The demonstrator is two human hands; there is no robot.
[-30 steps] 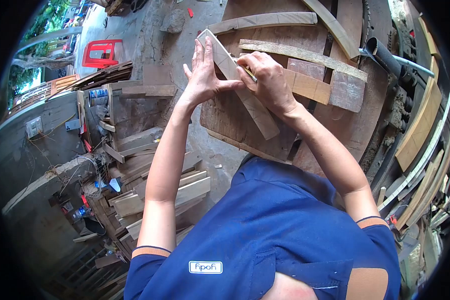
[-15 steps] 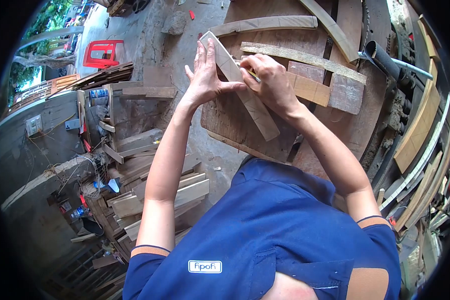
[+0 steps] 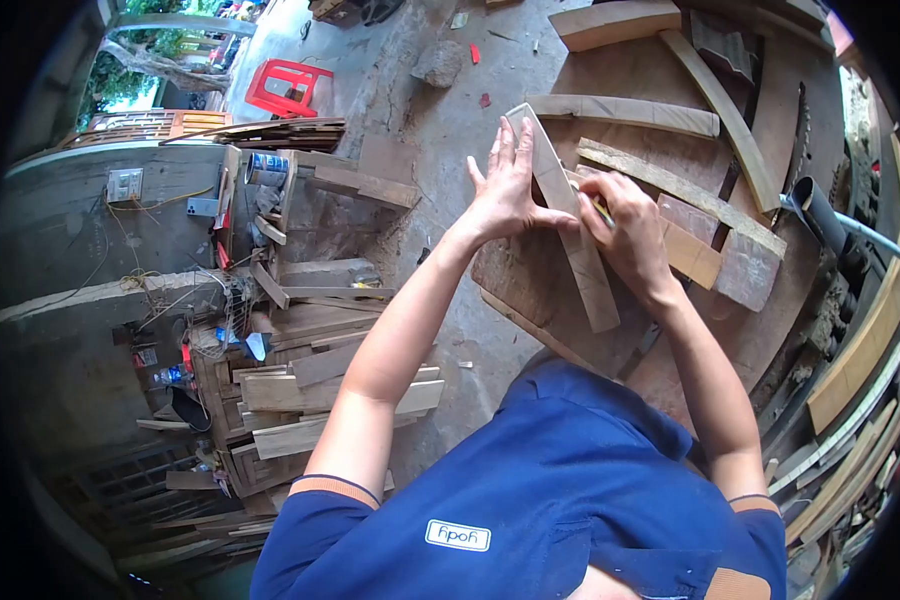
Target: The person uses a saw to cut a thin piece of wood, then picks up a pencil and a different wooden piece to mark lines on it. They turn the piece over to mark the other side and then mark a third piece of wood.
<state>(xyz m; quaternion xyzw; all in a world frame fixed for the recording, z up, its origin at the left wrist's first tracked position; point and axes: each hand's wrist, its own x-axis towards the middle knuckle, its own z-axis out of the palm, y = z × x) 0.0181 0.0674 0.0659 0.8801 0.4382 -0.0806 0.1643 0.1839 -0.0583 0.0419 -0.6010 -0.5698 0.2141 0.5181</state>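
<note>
A pale wooden strip (image 3: 590, 275) lies slanted across the brown wooden work surface (image 3: 515, 275). My left hand (image 3: 505, 195) rests at its left edge, fingers stretched out towards the far end and the thumb spread across the face. On the other side of the strip, my right hand (image 3: 625, 220) is closed round a thin yellow pencil (image 3: 602, 208). The pencil's tip is hidden by my fingers. Just right of this hand lie a rough-edged strip (image 3: 670, 188) and a short light block (image 3: 690, 253).
Curved wooden pieces (image 3: 640, 115) lie at the back of the work surface. A dark tube (image 3: 820, 210) stands at the right, near stacked boards (image 3: 860, 340). Cut planks (image 3: 300, 400) are piled on the left, and a red plastic stool (image 3: 288, 90) is beyond.
The whole view has shifted, so the bench and both hands appear further right and lower. My hands keep nearly the same places on the strip, the pencil still in the right one.
</note>
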